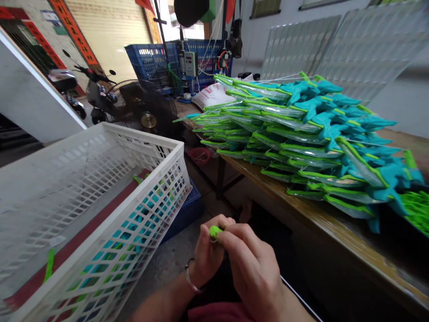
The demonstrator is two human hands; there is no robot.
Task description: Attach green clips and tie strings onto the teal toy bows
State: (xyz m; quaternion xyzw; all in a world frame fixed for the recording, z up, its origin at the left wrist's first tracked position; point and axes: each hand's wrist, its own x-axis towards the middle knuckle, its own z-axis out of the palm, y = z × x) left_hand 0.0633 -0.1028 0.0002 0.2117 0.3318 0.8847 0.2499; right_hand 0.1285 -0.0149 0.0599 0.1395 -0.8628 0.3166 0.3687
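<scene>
My left hand (208, 250) is closed around a small bright green plastic piece (215, 231), whose rounded end shows above the fingers. The fingertips of my right hand (250, 255) pinch that same piece from the other side. Most of it is hidden inside my hands, so its full shape cannot be made out. Both hands are close together, low in the middle of the view, between the crate and the bench.
On the left stands a white slatted crate (144, 138) with green and teal pieces. Stacked teal and green parts with clear plastic (284, 129) cover the wooden bench (311, 214) at right. Green pieces (415, 208) lie at the far right. A fan (147, 114) stands behind.
</scene>
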